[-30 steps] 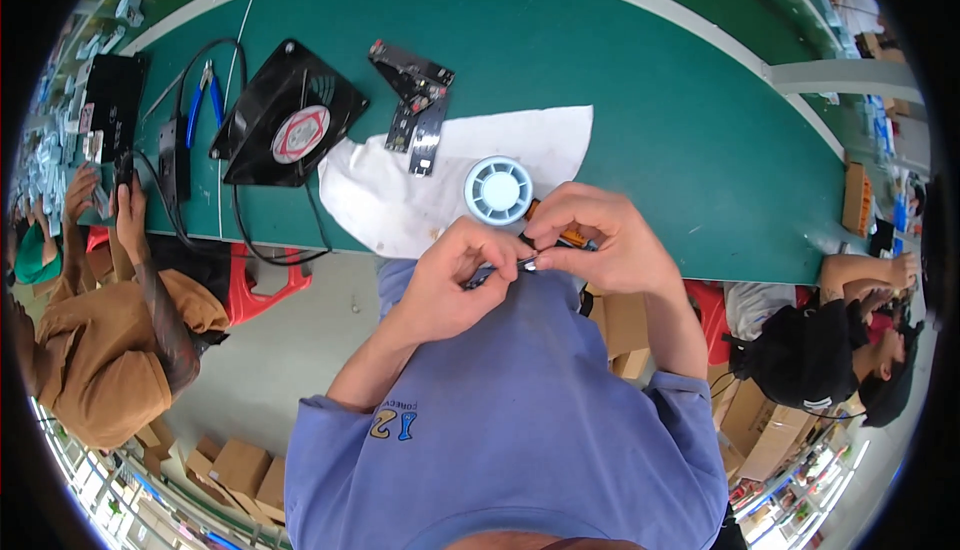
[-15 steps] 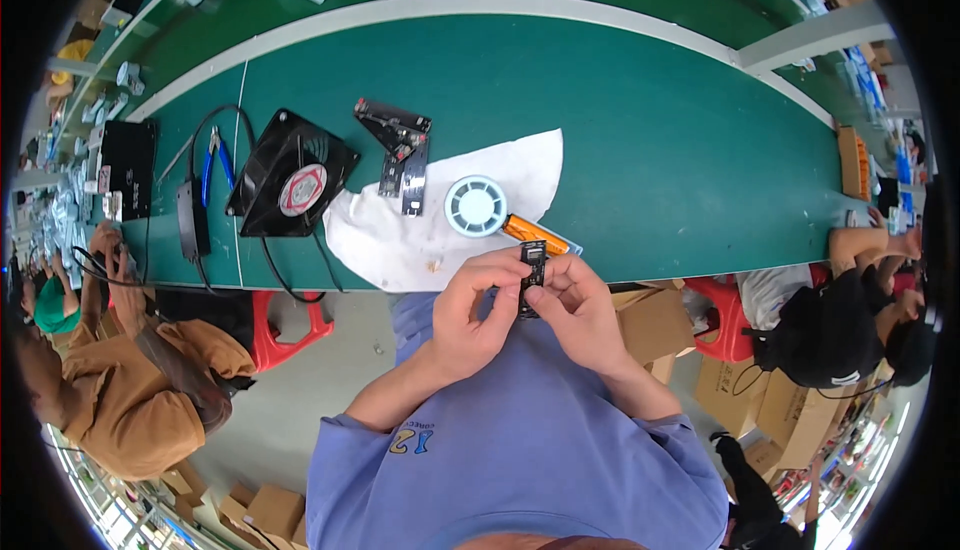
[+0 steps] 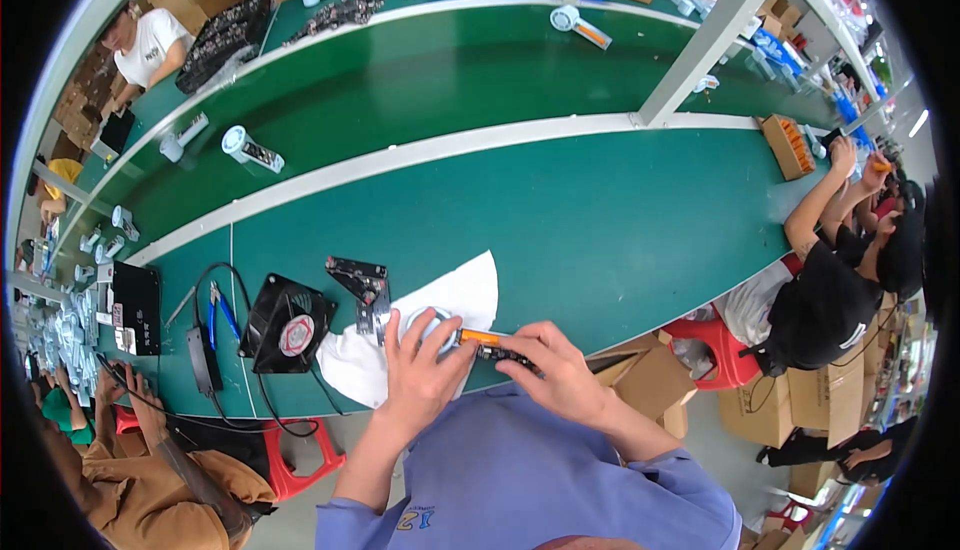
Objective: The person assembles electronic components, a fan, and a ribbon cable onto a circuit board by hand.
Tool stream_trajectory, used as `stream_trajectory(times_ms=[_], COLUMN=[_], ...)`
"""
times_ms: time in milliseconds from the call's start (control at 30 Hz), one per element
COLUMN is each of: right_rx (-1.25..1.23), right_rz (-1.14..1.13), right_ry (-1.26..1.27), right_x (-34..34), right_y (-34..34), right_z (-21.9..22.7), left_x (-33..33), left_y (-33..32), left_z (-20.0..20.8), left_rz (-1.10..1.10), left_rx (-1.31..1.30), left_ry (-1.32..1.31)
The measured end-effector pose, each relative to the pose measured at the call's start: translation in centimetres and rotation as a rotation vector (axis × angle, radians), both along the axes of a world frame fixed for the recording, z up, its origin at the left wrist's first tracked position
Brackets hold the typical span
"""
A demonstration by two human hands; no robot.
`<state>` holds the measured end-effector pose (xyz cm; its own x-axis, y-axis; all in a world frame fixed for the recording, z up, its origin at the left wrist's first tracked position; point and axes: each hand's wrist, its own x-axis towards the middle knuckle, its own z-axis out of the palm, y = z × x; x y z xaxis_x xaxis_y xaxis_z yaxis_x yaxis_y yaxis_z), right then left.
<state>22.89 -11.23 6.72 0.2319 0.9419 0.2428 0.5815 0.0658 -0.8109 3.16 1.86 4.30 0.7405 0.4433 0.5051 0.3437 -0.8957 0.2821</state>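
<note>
My left hand (image 3: 424,378) is closed around the round head of a small light-blue handheld fan, its fingers covering most of it. An orange cylindrical battery (image 3: 480,337) shows in the fan's handle, pointing right. Against the near side of that handle lies a narrow black circuit board (image 3: 508,356), pinched by my right hand (image 3: 556,374). How far the board sits in the handle is hidden by my fingers. Beneath the fan is a white cloth (image 3: 472,292). Several dark circuit boards (image 3: 358,280) lie in a loose pile by the cloth's far left edge.
Left of the cloth stand a square black cooling fan (image 3: 290,326), blue-handled pliers (image 3: 222,314) and a black power adapter (image 3: 205,362) with cables. Beyond a pale rail, a green belt (image 3: 420,95) carries light-blue fan parts. Co-workers sit at both sides; cardboard boxes (image 3: 655,380) stand right below the table.
My left hand has let go of the board and taken hold of the handheld fan. My right hand has brought the board against its handle. The view has tilted toward the far side.
</note>
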Motion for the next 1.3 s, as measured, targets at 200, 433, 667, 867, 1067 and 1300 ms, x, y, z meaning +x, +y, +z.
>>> stream_trajectory(times_ms=[200,433,667,867,1067,1300], right_rx=[-0.019,0.091,0.029,-0.108,-0.027,-0.017], right_rz=[0.025,0.018,0.012,-0.122,0.017,0.072], right_ry=[0.007,-0.112,-0.124,0.003,-0.164,-0.241], right_x=[0.6,1.1,1.1,0.8,0.6,0.7], right_y=[0.1,0.5,1.3,2.2,3.0,3.6], right_z=[0.1,0.3,0.7,1.9,1.0,1.5], left_x=[0.8,0.8,0.5,0.6,0.5,0.3], left_y=[0.6,0.7,0.6,1.6,1.5,0.8], left_z=[0.0,-0.1,0.4,1.5,1.1,1.0], left_rz=[-0.027,-0.096,-0.022,-0.102,-0.114,-0.109], left_rx=[-0.031,-0.188,-0.320,-0.531,-0.519,-0.509], left_ry=[-0.074,-0.161,-0.188,-0.199,-0.157,-0.157])
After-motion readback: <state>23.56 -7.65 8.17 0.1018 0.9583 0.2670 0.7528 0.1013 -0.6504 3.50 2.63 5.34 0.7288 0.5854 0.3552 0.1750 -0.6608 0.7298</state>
